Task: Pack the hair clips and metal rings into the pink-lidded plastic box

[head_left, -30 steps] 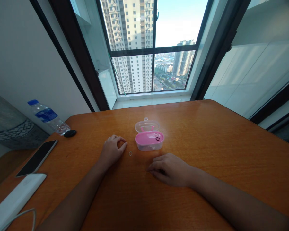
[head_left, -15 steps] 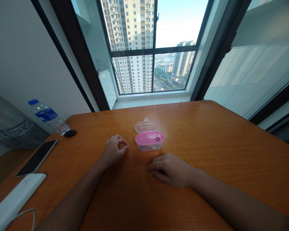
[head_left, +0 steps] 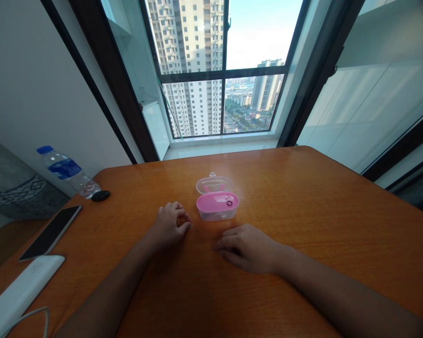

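Home, high-rise apartment room: tall window (head_left: pixel 223 71) facing residential tower blocks (head_left: pixel 193 42), wooden counter (head_left: pixel 296 188) carrying phone (head_left: pixel 50 233), plastic water bottle (head_left: pixel 65 169).

Your left hand (head_left: pixel 169 225) is curled on the orange wooden table (head_left: pixel 303 188), a small ring (head_left: pixel 178 221) showing inside the fingers. Your right hand (head_left: pixel 246 248) lies relaxed and empty, just below the pink plastic box (head_left: pixel 217 206), whose clear lid (head_left: pixel 213 185) is open. Dark ring (head_left: pixel 229 203) sits on the pink top. Far left: water bottle (head_left: pixel 65 170), black phone (head_left: pixel 50 233), white bar-shaped device (head_left: pixel 21 295).
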A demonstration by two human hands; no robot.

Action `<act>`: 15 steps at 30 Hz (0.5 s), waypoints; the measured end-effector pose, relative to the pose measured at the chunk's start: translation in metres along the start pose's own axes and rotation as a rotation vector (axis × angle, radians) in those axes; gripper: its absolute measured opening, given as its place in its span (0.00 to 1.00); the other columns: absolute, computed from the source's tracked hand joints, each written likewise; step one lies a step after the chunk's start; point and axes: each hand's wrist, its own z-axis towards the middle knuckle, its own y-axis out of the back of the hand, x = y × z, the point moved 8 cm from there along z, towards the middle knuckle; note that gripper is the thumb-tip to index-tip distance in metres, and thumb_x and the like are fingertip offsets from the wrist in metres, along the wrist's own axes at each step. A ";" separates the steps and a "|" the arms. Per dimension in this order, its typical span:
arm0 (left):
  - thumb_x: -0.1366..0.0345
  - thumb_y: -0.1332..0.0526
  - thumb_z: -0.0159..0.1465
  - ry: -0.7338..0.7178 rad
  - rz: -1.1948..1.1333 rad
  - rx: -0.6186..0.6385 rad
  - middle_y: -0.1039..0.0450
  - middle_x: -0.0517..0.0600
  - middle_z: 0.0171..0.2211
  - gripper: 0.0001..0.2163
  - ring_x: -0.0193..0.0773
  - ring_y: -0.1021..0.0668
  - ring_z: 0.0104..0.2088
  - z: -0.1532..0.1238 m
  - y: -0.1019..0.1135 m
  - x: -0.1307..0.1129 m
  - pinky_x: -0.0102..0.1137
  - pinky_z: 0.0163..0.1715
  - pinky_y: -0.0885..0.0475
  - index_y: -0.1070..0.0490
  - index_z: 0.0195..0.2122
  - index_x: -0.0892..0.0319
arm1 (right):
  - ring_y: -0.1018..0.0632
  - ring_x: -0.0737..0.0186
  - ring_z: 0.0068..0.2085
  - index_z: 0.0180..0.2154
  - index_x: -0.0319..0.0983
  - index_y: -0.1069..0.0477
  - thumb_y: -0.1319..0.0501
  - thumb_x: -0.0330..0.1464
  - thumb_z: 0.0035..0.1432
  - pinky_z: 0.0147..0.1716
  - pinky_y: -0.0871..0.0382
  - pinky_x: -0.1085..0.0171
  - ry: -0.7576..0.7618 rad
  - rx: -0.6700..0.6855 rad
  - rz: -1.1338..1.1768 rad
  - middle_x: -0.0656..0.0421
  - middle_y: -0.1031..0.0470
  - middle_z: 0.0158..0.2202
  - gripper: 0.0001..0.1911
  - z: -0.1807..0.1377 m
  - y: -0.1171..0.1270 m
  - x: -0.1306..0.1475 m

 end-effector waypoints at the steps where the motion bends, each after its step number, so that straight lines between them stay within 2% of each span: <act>1: 0.63 0.37 0.59 -0.009 0.013 -0.001 0.29 0.51 0.40 0.04 0.47 0.28 0.44 0.000 0.000 -0.001 0.43 0.46 0.39 0.22 0.31 0.55 | 0.19 0.60 0.41 0.47 0.41 0.23 0.45 0.31 0.65 0.41 0.30 0.65 0.000 -0.001 0.001 0.56 0.19 0.43 0.14 0.000 0.000 0.000; 6: 0.66 0.42 0.62 -0.048 0.037 -0.019 0.28 0.52 0.37 0.05 0.47 0.28 0.42 -0.003 0.003 -0.011 0.41 0.43 0.37 0.27 0.32 0.57 | 0.20 0.60 0.41 0.47 0.41 0.23 0.45 0.31 0.65 0.41 0.30 0.65 0.003 -0.006 0.010 0.56 0.19 0.42 0.14 0.000 0.001 0.000; 9: 0.67 0.44 0.64 -0.079 -0.111 0.015 0.27 0.51 0.34 0.04 0.43 0.27 0.36 -0.007 0.004 -0.019 0.37 0.39 0.35 0.30 0.33 0.58 | 0.20 0.61 0.38 0.46 0.41 0.23 0.45 0.31 0.64 0.39 0.30 0.65 -0.025 -0.058 0.035 0.56 0.19 0.41 0.14 0.000 0.005 0.000; 12: 0.66 0.45 0.65 -0.135 -0.321 0.114 0.27 0.48 0.30 0.05 0.38 0.27 0.31 -0.013 -0.004 -0.033 0.32 0.33 0.34 0.31 0.34 0.57 | 0.22 0.63 0.33 0.46 0.40 0.24 0.42 0.32 0.62 0.35 0.31 0.65 -0.153 -0.155 0.133 0.58 0.20 0.36 0.13 0.000 0.010 -0.010; 15: 0.65 0.42 0.64 -0.178 -0.468 0.165 0.26 0.47 0.29 0.05 0.35 0.28 0.29 -0.019 -0.014 -0.049 0.29 0.31 0.34 0.28 0.35 0.58 | 0.25 0.66 0.28 0.42 0.40 0.24 0.37 0.35 0.59 0.27 0.34 0.68 -0.299 -0.187 0.322 0.60 0.22 0.30 0.10 -0.001 0.005 -0.024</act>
